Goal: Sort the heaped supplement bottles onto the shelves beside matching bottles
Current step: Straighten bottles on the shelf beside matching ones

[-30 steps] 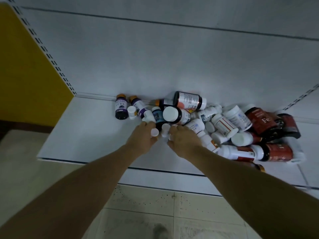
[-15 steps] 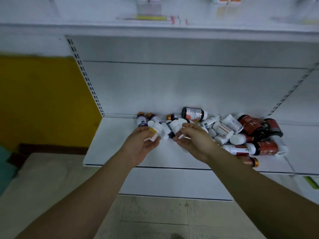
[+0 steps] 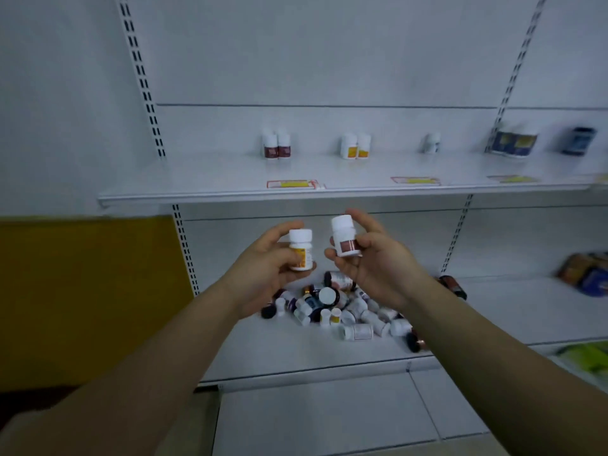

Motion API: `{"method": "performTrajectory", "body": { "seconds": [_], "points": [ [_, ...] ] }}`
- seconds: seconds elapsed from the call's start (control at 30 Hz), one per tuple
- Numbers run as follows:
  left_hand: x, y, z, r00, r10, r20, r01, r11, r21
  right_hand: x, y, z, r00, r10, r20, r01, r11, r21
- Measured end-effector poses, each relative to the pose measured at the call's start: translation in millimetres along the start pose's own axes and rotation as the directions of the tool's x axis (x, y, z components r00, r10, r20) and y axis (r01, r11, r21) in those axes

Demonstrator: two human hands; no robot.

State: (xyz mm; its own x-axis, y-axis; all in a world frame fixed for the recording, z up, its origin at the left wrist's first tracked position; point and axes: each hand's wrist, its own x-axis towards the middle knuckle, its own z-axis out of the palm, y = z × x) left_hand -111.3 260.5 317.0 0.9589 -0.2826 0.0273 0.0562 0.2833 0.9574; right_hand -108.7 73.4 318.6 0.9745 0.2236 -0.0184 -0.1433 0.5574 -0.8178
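My left hand (image 3: pixel 263 268) grips a small white bottle with a yellow label (image 3: pixel 301 250), held upright. My right hand (image 3: pixel 371 261) grips a small white bottle with a dark red label (image 3: pixel 344 236), tilted slightly. Both hands hover above the heap of mixed bottles (image 3: pixel 342 311) on the lower shelf (image 3: pixel 289 350). On the upper shelf (image 3: pixel 230 179) stand a pair of red-labelled white bottles (image 3: pixel 276 146), a pair of yellow-labelled white bottles (image 3: pixel 355 145), and a single white bottle (image 3: pixel 431 143) further right.
Blue-labelled tubs (image 3: pixel 513 143) and a dark blue jar (image 3: pixel 579 141) stand at the upper shelf's right. Price tags (image 3: pixel 291 184) lie along its front edge. Colourful packets (image 3: pixel 585 274) sit on the lower shelf's right. A yellow wall panel (image 3: pixel 88 291) is at the left.
Both hands have lifted out of the heap, each with a small white bottle, and risen toward the upper shelf. The view has tilted upward, revealing the upper shelf.
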Motion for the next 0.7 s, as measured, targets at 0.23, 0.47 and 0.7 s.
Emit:
{"method": "performTrajectory", "body": {
  "seconds": [0.23, 0.47, 0.7],
  "points": [
    [12, 41, 59, 0.992, 0.125, 0.026, -0.126, 0.991, 0.042, -13, -67, 1, 0.989, -0.137, 0.055, 0.137, 0.991, 0.001],
    [50, 52, 132, 0.976, 0.211, -0.046, -0.203, 0.971, 0.127, -6, -141, -38, 0.996, -0.089, 0.028, 0.089, 0.995, -0.034],
    [89, 52, 177, 0.959, 0.262, -0.111, -0.216, 0.924, 0.315, 16, -195, -82, 0.986, -0.106, 0.125, 0.128, 0.975, -0.180]
  ]
}}
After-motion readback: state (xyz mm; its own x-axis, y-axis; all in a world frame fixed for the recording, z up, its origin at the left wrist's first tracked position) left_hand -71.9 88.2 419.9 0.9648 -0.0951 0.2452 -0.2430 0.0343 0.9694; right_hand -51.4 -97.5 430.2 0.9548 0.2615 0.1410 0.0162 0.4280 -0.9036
